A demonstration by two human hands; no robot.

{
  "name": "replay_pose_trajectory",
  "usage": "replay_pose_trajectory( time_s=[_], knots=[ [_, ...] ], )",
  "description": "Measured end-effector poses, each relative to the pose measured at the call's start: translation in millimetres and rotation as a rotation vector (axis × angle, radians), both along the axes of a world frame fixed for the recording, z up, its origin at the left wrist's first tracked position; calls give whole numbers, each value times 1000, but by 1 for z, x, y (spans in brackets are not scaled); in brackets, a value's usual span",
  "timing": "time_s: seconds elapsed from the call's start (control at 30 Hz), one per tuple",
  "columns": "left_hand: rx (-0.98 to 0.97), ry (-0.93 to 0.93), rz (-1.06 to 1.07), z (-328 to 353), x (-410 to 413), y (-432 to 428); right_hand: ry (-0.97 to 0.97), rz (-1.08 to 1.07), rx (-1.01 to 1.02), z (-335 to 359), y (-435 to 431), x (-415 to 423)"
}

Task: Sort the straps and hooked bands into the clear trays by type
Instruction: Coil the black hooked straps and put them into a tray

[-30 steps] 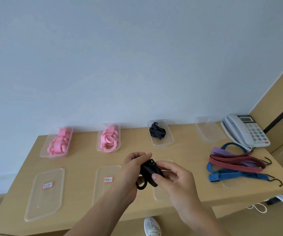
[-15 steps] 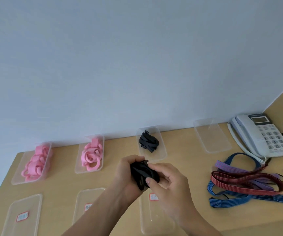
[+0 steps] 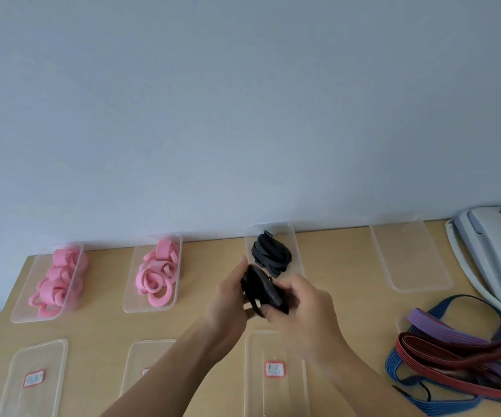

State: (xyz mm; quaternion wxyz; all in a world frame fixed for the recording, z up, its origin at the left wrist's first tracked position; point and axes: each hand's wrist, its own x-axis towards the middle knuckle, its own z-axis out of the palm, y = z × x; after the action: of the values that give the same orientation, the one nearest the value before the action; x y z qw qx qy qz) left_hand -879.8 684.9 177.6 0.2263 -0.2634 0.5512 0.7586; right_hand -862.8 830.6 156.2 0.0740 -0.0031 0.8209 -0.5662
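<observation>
A pale wall is seen behind a wooden table; only the head view is given. Along the back edge four clear trays are set. Two are filled with pink bands, black straps lie in the third tray, and nothing is seen in the fourth tray. Nearer the front, three flat labelled lids are laid. At the right, a pile of hooked bands in blue, red and purple is left unsorted near a telephone.

The hands are held close together above the table, just in front of the third tray. A black strap bundle is gripped between them. The left hand is curled round its left side, and the right hand is closed on its lower right end.

The step in hand is judged to be the delivery of this bundle to the third tray, where its like already lies. A short carry forward is called for. The bundle should be kept coiled and let go only once it is over the tray, so that no loop is left hanging across the rim. The hooked bands are yet to be sorted, probably into the fourth tray.
</observation>
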Motion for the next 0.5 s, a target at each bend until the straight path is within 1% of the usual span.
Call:
replay_pose_trajectory(
  time_s=[0.1,0.2,0.23,0.3,0.37,0.43,0.5],
  knots=[
    [-182,37,-4,-19,-14,-9,189,91,156,-14,1,-29],
    [-482,-2,13,-39,-25,-18,292,269,445,-37,5,-50],
    [-540,-1,-9,-44,-27,-20,302,321,528,-42,6,-53],
    [-559,9,-29,-53,-29,-20,333,367,631,-51,7,-56],
    [-521,21,-9,-60,-31,-20,326,381,635,-55,10,-56],
    [-506,42,19,-66,-32,-20,286,390,541,-57,15,-56],
    [-511,79,21,-71,-31,-20,258,349,440,-59,21,-59]
  ],
)
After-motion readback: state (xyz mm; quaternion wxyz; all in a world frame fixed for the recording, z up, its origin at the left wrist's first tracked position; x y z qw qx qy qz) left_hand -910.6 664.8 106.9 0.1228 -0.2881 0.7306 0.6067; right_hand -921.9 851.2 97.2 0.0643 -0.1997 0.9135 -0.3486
